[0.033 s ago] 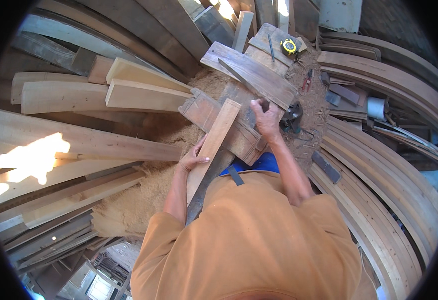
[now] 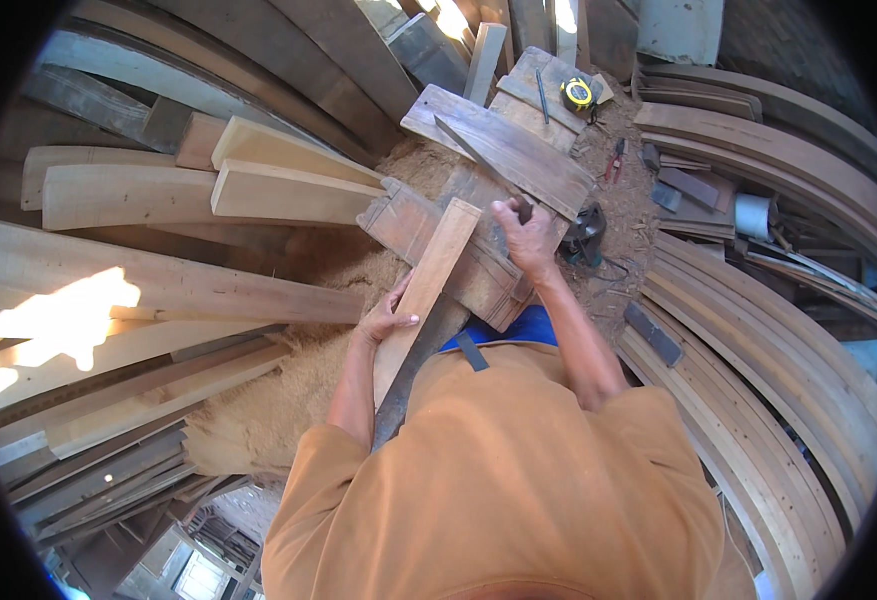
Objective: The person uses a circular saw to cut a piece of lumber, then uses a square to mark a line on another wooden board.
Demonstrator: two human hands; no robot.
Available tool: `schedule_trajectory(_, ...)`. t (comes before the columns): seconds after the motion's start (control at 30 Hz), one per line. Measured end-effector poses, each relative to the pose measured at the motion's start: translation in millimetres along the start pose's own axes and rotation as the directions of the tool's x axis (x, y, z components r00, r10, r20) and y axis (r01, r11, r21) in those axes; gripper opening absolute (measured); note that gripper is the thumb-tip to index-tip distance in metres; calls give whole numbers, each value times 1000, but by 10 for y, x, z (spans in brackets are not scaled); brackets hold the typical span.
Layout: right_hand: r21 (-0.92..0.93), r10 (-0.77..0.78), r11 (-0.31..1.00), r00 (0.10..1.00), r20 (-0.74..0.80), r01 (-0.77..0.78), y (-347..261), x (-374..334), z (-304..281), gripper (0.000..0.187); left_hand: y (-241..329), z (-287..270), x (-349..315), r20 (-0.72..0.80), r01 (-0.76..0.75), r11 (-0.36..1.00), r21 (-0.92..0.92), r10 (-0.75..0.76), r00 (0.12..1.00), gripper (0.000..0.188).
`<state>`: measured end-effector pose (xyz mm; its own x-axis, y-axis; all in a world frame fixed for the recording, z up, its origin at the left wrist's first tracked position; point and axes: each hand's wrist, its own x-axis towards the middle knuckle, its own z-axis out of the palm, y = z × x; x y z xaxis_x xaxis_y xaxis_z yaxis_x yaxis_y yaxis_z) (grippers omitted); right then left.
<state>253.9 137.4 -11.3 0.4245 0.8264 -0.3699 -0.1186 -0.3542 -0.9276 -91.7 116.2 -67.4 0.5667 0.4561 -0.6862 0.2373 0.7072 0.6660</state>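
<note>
My left hand [image 2: 386, 320] grips the side of a pale wooden plank [image 2: 430, 275]. The plank leans tilted against a grooved wooden block [image 2: 478, 275] in front of me. My right hand [image 2: 524, 238] is closed around the dark handle of a long, narrow blade [image 2: 473, 155], which points up and to the left over a wide grey board [image 2: 518, 150]. The blade's tip lies above the board's left end. My orange shirt hides the lower end of the plank.
A yellow tape measure [image 2: 578, 93] and red-handled pliers [image 2: 613, 160] lie behind the block. A dark power tool [image 2: 583, 238] sits at its right. Curved planks [image 2: 758, 380] stack on the right, straight planks [image 2: 158, 285] on the left, and sawdust [image 2: 278, 400] is heaped below.
</note>
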Motion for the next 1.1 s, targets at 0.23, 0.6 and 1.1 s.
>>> schedule_trajectory(0.23,-62,56,997,990,126,-48,286,278,235,19,64,-45,7,26,69,995,-75,-67,997,127)
schedule_trajectory(0.6,25,-35,999,998,53,34,-10,12,-87,15,446,283,36,-189,-88,841,534,221,957,111)
schedule_trajectory(1.1,-443,-338,768,880,334,463,-553,96,-410,31,1387,854,1433,-575,105,763,637,380,724,45)
